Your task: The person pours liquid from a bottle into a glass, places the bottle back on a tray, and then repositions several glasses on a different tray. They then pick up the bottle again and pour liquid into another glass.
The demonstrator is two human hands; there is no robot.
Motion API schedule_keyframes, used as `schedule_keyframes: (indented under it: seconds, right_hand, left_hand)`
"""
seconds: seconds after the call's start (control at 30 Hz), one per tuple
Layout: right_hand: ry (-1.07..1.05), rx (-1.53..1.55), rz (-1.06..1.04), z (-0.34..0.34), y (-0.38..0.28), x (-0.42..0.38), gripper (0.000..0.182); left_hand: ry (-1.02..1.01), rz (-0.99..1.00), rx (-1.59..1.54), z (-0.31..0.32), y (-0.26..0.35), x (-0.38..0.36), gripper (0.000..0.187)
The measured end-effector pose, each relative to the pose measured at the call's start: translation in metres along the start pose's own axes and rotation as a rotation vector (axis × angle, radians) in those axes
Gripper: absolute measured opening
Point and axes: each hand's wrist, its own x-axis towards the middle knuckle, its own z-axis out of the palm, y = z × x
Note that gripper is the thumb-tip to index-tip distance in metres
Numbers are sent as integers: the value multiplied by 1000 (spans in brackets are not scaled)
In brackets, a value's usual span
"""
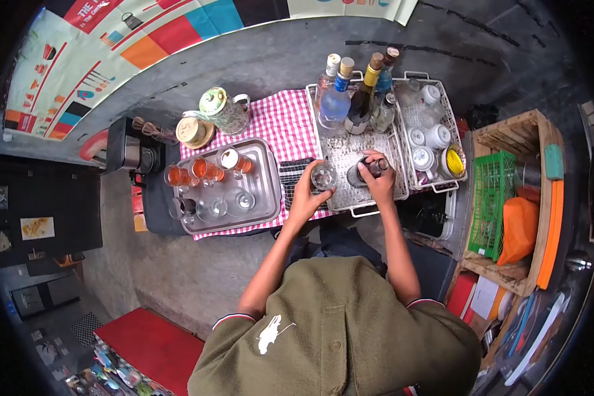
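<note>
My left hand (303,201) is closed around a small clear drinking glass (324,175) near the left edge of the white wire tray (353,149). Over the same tray, my right hand (380,183) grips a dark, see-through glass (358,173), partly hidden behind the fingers. A black mesh rack (290,188) lies just left of my left hand. Several bottles stand in the back of the tray, among them a clear-blue bottle (334,107) and a dark bottle with a yellow neck (362,100).
On the left, a metal tray (268,191) holds glasses of orange-red drink (208,169) and clear glasses (243,200). Behind it stand a patterned teapot (230,113) and a lidded jar (193,131). White mugs (437,136) fill the right wire basket (457,125). Beyond is a wooden crate (521,125).
</note>
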Motion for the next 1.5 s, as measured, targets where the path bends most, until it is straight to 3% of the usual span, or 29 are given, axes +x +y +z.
schedule_keyframes:
  seconds: [0.27, 0.43, 0.53, 0.63, 0.73, 0.87, 1.27, 1.5]
  right_hand:
    - [108, 130, -82, 16, 28, -1, 15]
    - [75, 202, -69, 11, 28, 5, 9]
    - [47, 319, -65, 4, 20, 11, 8]
    - [-2, 367, -103, -1, 5, 18, 10]
    - [-44, 298, -106, -6, -28, 27, 14]
    - [-123, 247, -109, -11, -58, 32, 15]
    - [-309, 127, -122, -17, -110, 30, 19]
    - [-420, 87, -116, -16, -119, 35, 22]
  left_hand:
    - [75, 74, 25, 8, -5, -1, 73]
    - [87, 90, 72, 11, -3, -3, 74]
    - [134, 202, 142, 12, -10, -3, 75]
    - [106, 142, 110, 15, -8, -5, 74]
    - [62, 71, 59, 17, 1, -6, 75]
    - [115, 121, 93, 23, 16, -10, 77]
    - [105, 132, -89, 23, 36, -25, 72]
    - [110, 158, 14, 15, 45, -30, 74]
